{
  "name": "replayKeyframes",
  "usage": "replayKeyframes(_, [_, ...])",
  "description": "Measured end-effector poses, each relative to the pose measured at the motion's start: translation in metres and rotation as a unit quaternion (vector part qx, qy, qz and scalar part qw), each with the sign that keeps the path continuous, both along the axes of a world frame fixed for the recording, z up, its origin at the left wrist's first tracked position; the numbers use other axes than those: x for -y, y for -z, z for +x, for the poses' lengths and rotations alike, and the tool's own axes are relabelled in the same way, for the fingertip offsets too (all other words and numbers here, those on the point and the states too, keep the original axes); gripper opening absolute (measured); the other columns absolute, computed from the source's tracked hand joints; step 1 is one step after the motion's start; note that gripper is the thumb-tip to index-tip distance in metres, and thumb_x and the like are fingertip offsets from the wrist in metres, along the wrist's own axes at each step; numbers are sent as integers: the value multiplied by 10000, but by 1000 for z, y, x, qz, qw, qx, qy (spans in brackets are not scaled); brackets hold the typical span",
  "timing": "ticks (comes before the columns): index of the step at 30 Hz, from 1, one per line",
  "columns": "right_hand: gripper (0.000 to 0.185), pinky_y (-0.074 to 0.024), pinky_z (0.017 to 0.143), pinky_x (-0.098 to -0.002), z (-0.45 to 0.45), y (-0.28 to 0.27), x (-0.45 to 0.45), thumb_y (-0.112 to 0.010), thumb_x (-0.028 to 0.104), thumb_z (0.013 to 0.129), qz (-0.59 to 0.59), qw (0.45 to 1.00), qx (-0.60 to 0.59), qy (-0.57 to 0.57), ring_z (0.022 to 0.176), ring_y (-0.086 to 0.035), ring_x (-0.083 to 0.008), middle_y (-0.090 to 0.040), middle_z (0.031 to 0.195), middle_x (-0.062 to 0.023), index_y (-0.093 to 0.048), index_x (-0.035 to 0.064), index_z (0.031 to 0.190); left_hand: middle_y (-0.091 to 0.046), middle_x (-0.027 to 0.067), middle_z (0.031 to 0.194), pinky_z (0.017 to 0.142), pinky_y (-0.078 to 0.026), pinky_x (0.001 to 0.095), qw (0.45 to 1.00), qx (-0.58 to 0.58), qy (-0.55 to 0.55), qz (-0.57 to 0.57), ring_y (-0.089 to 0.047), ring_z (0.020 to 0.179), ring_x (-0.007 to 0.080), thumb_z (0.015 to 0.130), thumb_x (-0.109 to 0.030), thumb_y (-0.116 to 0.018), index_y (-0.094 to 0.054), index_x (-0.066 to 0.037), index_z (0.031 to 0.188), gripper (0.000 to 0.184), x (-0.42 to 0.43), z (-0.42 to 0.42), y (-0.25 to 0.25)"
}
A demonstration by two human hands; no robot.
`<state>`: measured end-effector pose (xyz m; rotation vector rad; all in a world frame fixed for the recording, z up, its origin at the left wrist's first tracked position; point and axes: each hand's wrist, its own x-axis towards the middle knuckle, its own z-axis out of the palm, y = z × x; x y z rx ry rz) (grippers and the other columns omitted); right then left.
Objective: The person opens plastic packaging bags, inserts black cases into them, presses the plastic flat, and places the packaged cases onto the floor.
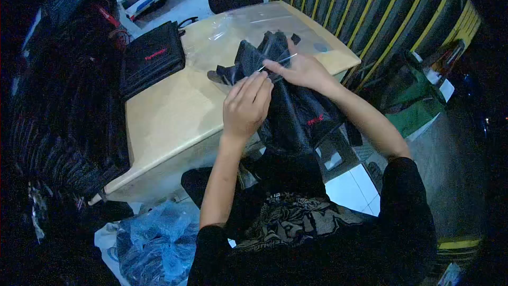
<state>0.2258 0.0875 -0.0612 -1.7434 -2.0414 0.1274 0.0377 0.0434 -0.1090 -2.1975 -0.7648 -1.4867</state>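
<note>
A black fabric bag (296,114) with small red lettering is gathered up over the near edge of the table, its lower part hanging toward my lap. My left hand (247,101) is closed on the bunched fabric, fingertips pressed together. From the right, my right hand (304,71) grips the upper part of the bag, with its thumb in front and its other fingers partly hidden. Between the thumb and fingers runs a thin silvery strip (286,59); its exact kind cannot be made out. Loose black flaps stick up beyond my hands.
Clear plastic sheeting (227,29) lies on the pale table (164,132). A stack of black bags (153,58) with red lettering sits at left, beside a large dark pile (63,106). Blue plastic bags (161,238) are on the floor; a green bag (418,100) stands right.
</note>
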Motion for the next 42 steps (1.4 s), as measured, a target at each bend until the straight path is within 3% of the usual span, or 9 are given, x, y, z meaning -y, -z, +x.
replayKeyframes(5, [491, -492, 832, -483, 10, 19, -33, -456, 355, 950, 122, 991, 30, -36, 955, -597, -444, -600, 1035, -322, -492, -64, 1202, -677, 85, 1001, 865, -520, 365, 1000, 6, -6, -10, -660, 936, 232, 773, -57, -698, -643, -29, 916, 156, 9, -17, 9])
replayKeyframes(11, [440, -514, 853, -420, 1, 54, -48, -469, 185, 923, 169, 970, 173, -5, 1029, -605, -376, -551, 1186, -282, -434, -75, 1276, -650, 94, 991, 925, -470, 381, 988, -24, -16, -155, -638, 950, 243, 801, -82, -644, -622, -37, 913, 122, 13, -16, 41])
replayKeyframes(16, [506, -300, 1099, -479, 22, 57, -10, -492, 56, 826, 270, 916, 231, -184, 1312, -366, -354, -424, 1374, -212, -406, -43, 1315, -646, 107, 1017, 945, -464, 390, 987, -3, -27, -158, -632, 977, 250, 815, -58, -629, -632, -13, 896, 93, 18, -16, 69])
replayKeyframes(21, [574, -381, 1056, -405, 70, 61, 72, -667, 46, 711, 143, 920, 159, -329, 1188, -500, -364, -508, 1307, -173, -509, 17, 1262, -646, 108, 1038, 957, -464, 381, 986, 8, -28, -165, -628, 994, 241, 827, -40, -623, -632, 3, 912, 95, 17, -14, 71])
replayKeyframes(24, [542, -473, 926, -342, 92, 87, 117, -693, 93, 773, 205, 978, -43, -9, 1122, -564, -279, -538, 1271, -161, -501, 27, 1276, -656, 103, 1022, 948, -482, 387, 984, 22, -14, -175, -642, 964, 246, 812, -31, -641, -634, 8, 902, 99, 13, -15, 66])
replayKeyframes(26, [622, -487, 896, -356, 99, 139, 138, -686, 157, 838, 172, 925, -286, 181, 1161, -528, -238, -488, 1312, -138, -384, 37, 1369, -663, 107, 1003, 937, -494, 400, 983, 47, 1, -176, -652, 945, 252, 796, -17, -655, -642, 3, 895, 102, 10, -14, 72])
replayKeyframes(29, [566, -463, 922, -537, 62, 164, 165, -575, 156, 921, -226, 480, -848, 8, 1111, -553, -278, -518, 1252, -85, -297, 156, 1415, -664, 111, 1001, 932, -496, 412, 986, 35, 27, -162, -652, 946, 261, 798, -3, -647, -644, 11, 904, 106, 10, -12, 69])
replayKeyframes(39, [314, -538, 549, -261, -4, 108, 166, -568, 134, 923, -51, 824, -547, 141, 803, -643, -128, -659, 1008, -64, -484, 53, 1214, -670, 140, 972, 826, -556, 364, 985, 67, 90, -132, -677, 879, 285, 759, 62, -672, -639, 34, 869, 119, 20, 5, 32])
replayKeyframes(42, [329, -497, 541, -363, -3, 97, 165, -561, 49, 892, 7, 920, -375, 111, 668, -641, -348, -645, 859, -214, -477, 6, 1206, -671, 142, 978, 791, -573, 339, 983, 96, 102, -119, -682, 880, 279, 762, 54, -682, -651, 40, 885, 128, 36, 22, 25])
